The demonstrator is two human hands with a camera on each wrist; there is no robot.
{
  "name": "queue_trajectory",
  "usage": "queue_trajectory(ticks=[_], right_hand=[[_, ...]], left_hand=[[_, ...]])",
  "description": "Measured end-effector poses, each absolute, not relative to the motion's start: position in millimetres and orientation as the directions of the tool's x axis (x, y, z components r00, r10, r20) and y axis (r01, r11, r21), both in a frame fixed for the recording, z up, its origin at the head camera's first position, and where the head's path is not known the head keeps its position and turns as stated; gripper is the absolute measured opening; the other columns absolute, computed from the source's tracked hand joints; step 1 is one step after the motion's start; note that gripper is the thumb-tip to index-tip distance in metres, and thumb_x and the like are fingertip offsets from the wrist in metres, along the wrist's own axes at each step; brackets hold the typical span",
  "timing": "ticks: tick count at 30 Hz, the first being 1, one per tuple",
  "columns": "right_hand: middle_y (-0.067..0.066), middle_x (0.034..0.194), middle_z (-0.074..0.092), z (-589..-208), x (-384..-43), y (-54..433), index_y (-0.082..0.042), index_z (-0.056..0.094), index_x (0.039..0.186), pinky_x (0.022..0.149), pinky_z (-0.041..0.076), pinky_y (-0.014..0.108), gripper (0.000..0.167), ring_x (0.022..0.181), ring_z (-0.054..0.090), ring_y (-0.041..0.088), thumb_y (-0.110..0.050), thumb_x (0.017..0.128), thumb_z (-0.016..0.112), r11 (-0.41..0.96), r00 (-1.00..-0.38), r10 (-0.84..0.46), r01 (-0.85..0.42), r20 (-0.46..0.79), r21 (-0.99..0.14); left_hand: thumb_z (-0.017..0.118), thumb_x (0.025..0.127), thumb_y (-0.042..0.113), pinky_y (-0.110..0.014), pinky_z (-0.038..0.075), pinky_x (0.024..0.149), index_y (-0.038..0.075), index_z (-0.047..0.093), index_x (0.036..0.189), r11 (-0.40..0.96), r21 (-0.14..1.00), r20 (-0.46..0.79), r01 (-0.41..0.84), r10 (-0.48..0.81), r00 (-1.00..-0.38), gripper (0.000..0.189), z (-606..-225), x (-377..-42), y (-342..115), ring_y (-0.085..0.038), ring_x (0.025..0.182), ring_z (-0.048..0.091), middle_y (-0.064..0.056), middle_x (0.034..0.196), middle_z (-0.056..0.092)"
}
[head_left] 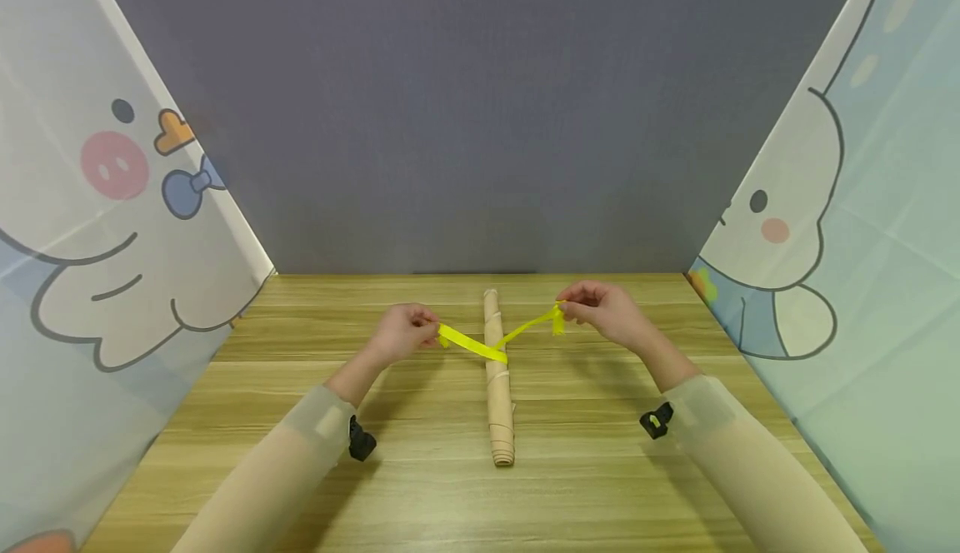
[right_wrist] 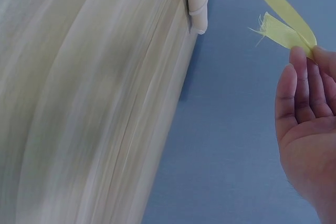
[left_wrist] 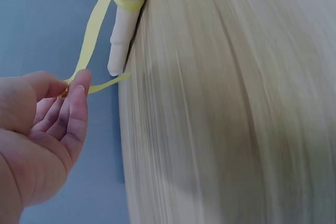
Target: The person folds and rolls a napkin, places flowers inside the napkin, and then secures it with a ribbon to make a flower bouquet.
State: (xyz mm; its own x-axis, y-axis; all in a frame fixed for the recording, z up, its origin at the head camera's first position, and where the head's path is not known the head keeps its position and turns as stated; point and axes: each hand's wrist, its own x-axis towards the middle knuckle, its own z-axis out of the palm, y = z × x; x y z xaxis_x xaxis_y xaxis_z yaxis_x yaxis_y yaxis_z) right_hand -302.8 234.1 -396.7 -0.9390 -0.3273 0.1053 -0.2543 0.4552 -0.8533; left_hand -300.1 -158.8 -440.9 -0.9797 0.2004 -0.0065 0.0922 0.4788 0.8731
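Observation:
A rolled-up beige sheet [head_left: 499,415] lies lengthwise on the table, its spiral end facing me. Round its middle passes a yellow ribbon [head_left: 468,343], whose two ends rise to either side and cross over the roll. My left hand [head_left: 401,334] pinches one end between thumb and fingertips, left of the roll. On the other side my right hand [head_left: 603,311] pinches the opposite end, held a little higher. A short frayed tail of ribbon [right_wrist: 281,32] sticks out from the right fingertips in the right wrist view. Both hands are raised above the table.
The wood-grain table [head_left: 300,386] ends at a dark grey panel [head_left: 480,120] behind it. Cloth screens with cartoon figures stand at the left [head_left: 90,286] and right [head_left: 847,228]. Thin pale bands [head_left: 497,376] circle the roll.

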Motion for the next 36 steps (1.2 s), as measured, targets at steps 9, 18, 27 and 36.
queue_trajectory(ticks=[9, 18, 27, 36], right_hand=[[0.018, 0.114, 0.077, -395, -304, 221, -0.002, 0.075, 0.127, 0.081, 0.061, 0.027, 0.026, 0.095, 0.074, 0.017, -0.021, 0.108, 0.072, 0.447, -0.93, -0.344, -0.282, 0.128, -0.849], [0.017, 0.111, 0.077, -393, -304, 213, -0.003, 0.075, 0.124, 0.079, 0.061, 0.028, 0.023, 0.093, 0.074, 0.018, -0.019, 0.108, 0.073, 0.42, -0.925, -0.352, -0.29, 0.141, -0.86], [0.018, 0.109, 0.077, -392, -303, 211, -0.001, 0.075, 0.123, 0.078, 0.061, 0.027, 0.022, 0.09, 0.074, 0.015, -0.016, 0.108, 0.072, 0.398, -0.921, -0.357, -0.303, 0.158, -0.866], [0.021, 0.108, 0.078, -388, -304, 208, -0.001, 0.076, 0.122, 0.077, 0.062, 0.027, 0.022, 0.097, 0.075, 0.036, -0.019, 0.108, 0.073, 0.38, -0.915, -0.36, -0.322, 0.183, -0.867]], left_hand=[[0.051, 0.115, 0.008, -0.058, 0.061, 0.098, -0.002, 0.073, 0.123, 0.279, 0.959, -0.024, 0.051, 0.258, -0.966, 0.026, -445, -306, -134, -0.045, 0.106, 0.075, -0.026, 0.114, 0.077], [0.04, 0.118, 0.009, -0.025, 0.053, 0.082, -0.005, 0.059, 0.127, -0.082, 0.969, -0.202, -0.235, 0.294, -0.934, 0.026, -449, -315, -109, -0.013, 0.09, 0.069, -0.008, 0.103, 0.069], [0.044, 0.118, 0.009, -0.038, 0.055, 0.113, -0.008, 0.054, 0.153, -0.165, 0.952, -0.199, -0.256, 0.301, -0.933, 0.04, -450, -316, -103, -0.014, 0.11, 0.076, -0.017, 0.132, 0.075], [0.072, 0.1, 0.0, -0.028, 0.049, 0.075, 0.002, 0.07, 0.143, 0.309, 0.938, 0.021, 0.158, 0.403, -0.915, 0.043, -462, -310, -95, -0.022, 0.098, 0.063, -0.023, 0.125, 0.075]])
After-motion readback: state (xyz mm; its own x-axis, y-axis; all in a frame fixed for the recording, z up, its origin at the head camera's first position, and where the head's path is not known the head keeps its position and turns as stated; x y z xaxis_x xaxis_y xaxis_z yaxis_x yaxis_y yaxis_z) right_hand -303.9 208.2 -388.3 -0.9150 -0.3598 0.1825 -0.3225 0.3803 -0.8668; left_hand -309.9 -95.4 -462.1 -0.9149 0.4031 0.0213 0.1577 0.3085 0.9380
